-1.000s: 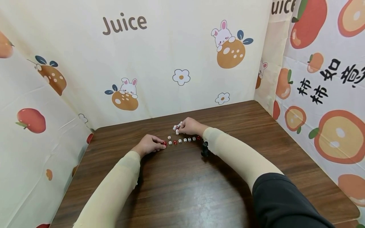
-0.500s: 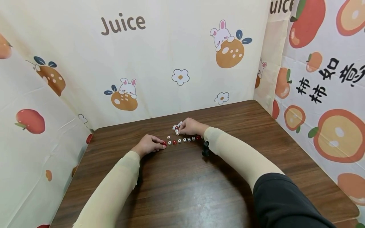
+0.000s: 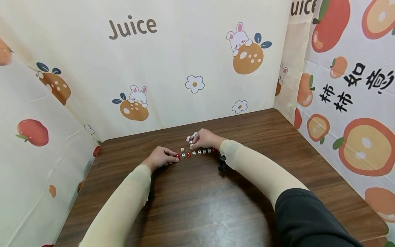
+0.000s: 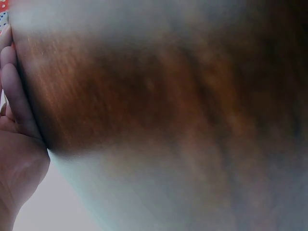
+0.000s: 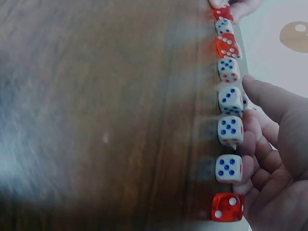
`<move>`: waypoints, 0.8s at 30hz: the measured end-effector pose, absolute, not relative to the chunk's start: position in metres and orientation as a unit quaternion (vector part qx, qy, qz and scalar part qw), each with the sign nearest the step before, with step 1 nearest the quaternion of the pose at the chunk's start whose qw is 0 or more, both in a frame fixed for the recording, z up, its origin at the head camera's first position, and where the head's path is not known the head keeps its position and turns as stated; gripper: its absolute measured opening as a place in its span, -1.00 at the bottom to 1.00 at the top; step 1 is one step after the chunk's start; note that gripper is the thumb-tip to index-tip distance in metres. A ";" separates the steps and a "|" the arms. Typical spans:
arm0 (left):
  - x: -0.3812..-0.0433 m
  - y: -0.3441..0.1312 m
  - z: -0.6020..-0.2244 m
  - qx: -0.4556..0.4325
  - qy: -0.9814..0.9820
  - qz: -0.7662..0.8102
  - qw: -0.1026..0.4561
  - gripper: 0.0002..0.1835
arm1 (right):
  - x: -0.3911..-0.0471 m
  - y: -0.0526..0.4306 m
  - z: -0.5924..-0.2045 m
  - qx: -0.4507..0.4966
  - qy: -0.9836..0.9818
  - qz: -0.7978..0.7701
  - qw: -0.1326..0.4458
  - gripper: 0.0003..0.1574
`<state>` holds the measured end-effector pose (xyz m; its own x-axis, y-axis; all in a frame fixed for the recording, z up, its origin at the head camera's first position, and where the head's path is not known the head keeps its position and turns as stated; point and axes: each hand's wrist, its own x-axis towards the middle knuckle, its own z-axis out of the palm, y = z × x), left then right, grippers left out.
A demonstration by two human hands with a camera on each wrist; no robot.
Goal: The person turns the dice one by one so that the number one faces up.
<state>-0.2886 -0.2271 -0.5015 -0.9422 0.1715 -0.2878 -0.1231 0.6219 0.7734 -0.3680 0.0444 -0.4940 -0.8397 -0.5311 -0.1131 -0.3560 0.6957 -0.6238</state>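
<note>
My left hand [image 3: 160, 157] pinches a red die [image 3: 178, 156] between thumb and fingertips at the left end of a row of dice. The right wrist view shows that red die [image 5: 223, 13] with fingers on either side. White dice [image 5: 230, 131] and red dice [image 5: 227, 208] make up the row, slightly spaced. Behind it, my right hand [image 3: 206, 138] has its thumb and fingertips at a white die [image 3: 191, 146], at the near side of a small pile of dice [image 3: 188, 139]. My right fingers partly hide the pile. Only a corner of dice shows in the left wrist view.
One white die [image 3: 182, 150] stands alone behind the row's left part. All lie on a brown wooden table [image 3: 185, 202], with patterned cloth [image 3: 172, 68] rising at its back and sides. A black object [image 3: 222, 164] is under my right wrist.
My right hand has drawn slightly toward the row, and the white die at its fingertips has come nearer with it. The left hand stays at the red die.
</note>
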 end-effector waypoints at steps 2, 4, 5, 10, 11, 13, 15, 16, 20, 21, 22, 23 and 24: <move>-0.289 -0.227 -0.502 0.015 0.885 0.435 0.168 -0.68 | -0.365 0.043 -0.493 -0.237 0.911 -0.308 0.140 -0.80; -0.289 -0.227 -0.503 0.016 0.885 0.434 0.166 -0.68 | -0.363 0.042 -0.493 -0.229 0.912 -0.312 0.137 -0.79; -0.289 -0.227 -0.503 0.017 0.886 0.433 0.165 -0.68 | -0.362 0.041 -0.493 -0.225 0.912 -0.314 0.137 -0.79; -0.289 -0.227 -0.503 0.014 0.886 0.433 0.168 -0.69 | -0.363 0.040 -0.497 -0.215 0.917 -0.310 0.129 -0.81; -0.289 -0.227 -0.503 0.014 0.885 0.433 0.169 -0.69 | -0.363 0.040 -0.497 -0.216 0.918 -0.308 0.127 -0.82; -0.289 -0.227 -0.503 0.013 0.885 0.433 0.170 -0.70 | -0.363 0.040 -0.498 -0.216 0.920 -0.304 0.121 -0.83; -0.289 -0.227 -0.503 0.013 0.886 0.431 0.171 -0.70 | -0.363 0.040 -0.500 -0.217 0.920 -0.304 0.120 -0.84; -0.289 -0.227 -0.503 0.014 0.886 0.430 0.171 -0.70 | -0.363 0.041 -0.500 -0.218 0.919 -0.305 0.119 -0.85; -0.290 -0.228 -0.504 0.016 0.887 0.428 0.171 -0.69 | -0.364 0.042 -0.502 -0.222 0.915 -0.316 0.118 -0.87; -0.290 -0.228 -0.504 0.017 0.887 0.428 0.171 -0.69 | -0.364 0.043 -0.502 -0.223 0.913 -0.321 0.118 -0.88; -0.289 -0.228 -0.504 0.016 0.887 0.428 0.171 -0.69 | -0.364 0.043 -0.502 -0.224 0.911 -0.326 0.117 -0.88; -0.290 -0.228 -0.504 0.017 0.888 0.428 0.171 -0.68 | -0.364 0.044 -0.502 -0.225 0.909 -0.332 0.117 -0.89; -0.289 -0.228 -0.504 0.017 0.887 0.428 0.171 -0.68 | -0.364 0.044 -0.502 -0.225 0.906 -0.339 0.117 -0.90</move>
<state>-0.2895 -0.2278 -0.5036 -0.9411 0.1767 -0.2883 -0.1156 0.6331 0.7654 -0.3636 0.0441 -0.5025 -0.8712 -0.4874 -0.0592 -0.3291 0.6692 -0.6662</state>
